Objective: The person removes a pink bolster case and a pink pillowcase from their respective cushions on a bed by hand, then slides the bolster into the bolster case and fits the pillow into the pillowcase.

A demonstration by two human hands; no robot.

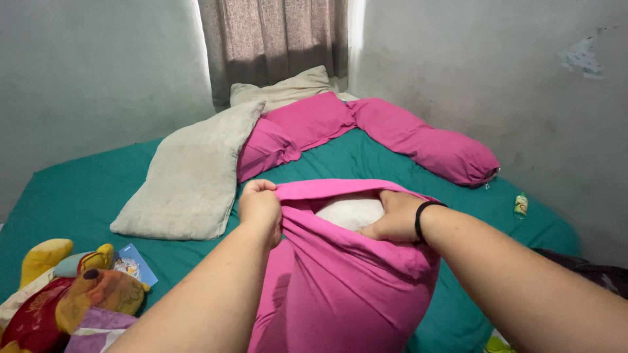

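While left hand (260, 206) pinches pink pillowcase (340, 287), right hand (396, 219) presses white pillow (350, 212)

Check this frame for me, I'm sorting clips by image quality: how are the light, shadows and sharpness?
Head view: daylight glows around the curtain, leaving the walls dim; the left hand throws a soft shadow on the pink pillowcase; hands and bed look sharp, with wide-angle bending at the edges; no glare.

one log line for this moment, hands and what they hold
left hand: grips rim of pink pillowcase | right hand: inside opening, on white pillow | surface: green bed
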